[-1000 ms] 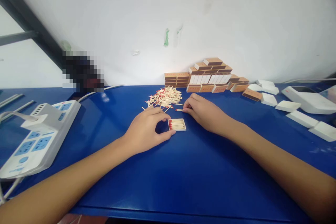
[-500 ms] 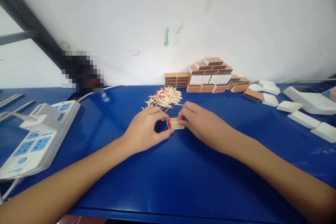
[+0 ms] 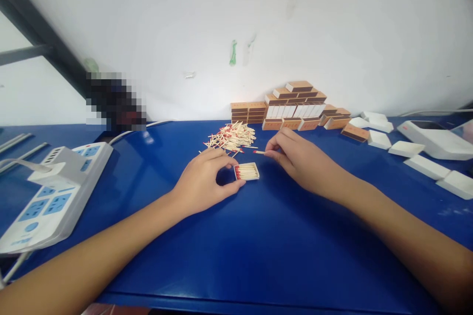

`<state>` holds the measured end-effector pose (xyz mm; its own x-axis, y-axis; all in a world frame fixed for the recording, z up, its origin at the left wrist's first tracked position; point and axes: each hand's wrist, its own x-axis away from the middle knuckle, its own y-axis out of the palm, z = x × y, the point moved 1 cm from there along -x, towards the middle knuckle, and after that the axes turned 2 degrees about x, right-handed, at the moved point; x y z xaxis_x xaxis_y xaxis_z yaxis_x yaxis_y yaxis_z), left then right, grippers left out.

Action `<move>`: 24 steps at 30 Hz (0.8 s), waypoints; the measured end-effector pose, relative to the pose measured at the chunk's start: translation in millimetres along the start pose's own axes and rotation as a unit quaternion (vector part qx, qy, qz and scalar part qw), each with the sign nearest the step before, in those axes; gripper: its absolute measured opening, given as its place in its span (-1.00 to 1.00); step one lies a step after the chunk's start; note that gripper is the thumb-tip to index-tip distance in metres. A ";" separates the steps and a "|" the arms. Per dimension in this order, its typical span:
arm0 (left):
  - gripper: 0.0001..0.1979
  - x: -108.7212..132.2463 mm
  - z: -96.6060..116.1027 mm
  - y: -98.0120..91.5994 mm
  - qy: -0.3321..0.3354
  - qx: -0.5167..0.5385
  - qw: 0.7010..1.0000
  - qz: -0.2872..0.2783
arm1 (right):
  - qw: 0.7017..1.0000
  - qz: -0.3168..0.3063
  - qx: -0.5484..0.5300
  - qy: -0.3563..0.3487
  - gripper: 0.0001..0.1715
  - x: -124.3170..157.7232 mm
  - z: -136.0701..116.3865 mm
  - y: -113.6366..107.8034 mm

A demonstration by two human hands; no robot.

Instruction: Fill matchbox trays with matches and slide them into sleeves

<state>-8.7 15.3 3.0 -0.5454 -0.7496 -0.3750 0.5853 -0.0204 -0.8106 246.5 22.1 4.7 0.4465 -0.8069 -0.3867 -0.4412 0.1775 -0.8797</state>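
Standing behind match pile (image 3: pixel 232 137): stacked matchboxes (image 3: pixel 295 110); power strip (image 3: pixel 61 199) at left.

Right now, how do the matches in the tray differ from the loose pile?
The matches in the tray lie roughly side by side; the loose pile is a jumble at many angles. The tray's red heads gather at its left end; the pile's are scattered. White walls enclose the tray's matches; the pile spreads wider, uncontained, on the blue table. Both show pale sticks with red heads.
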 end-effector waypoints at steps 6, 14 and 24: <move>-0.79 -1.3 -0.6 -5.9 0.020 -0.017 0.999 0.023 | 1.000 0.002 0.001 0.006 -0.87 0.7 -3.4 -1.2; -0.81 -2.8 0.4 -6.3 0.012 -0.015 1.000 0.006 | 1.000 0.000 -0.015 0.016 -0.87 0.7 -0.1 -3.8; -0.79 0.8 3.1 -1.7 0.001 0.012 0.999 -0.032 | 0.999 -0.035 0.002 -0.036 -0.87 3.8 -31.5 9.4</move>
<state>-8.3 12.6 5.5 -0.5833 -0.7453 -0.3228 0.5630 -0.0845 -0.8221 219.6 3.0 3.7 0.5321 -0.7744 -0.3424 -0.4036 0.1235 -0.9066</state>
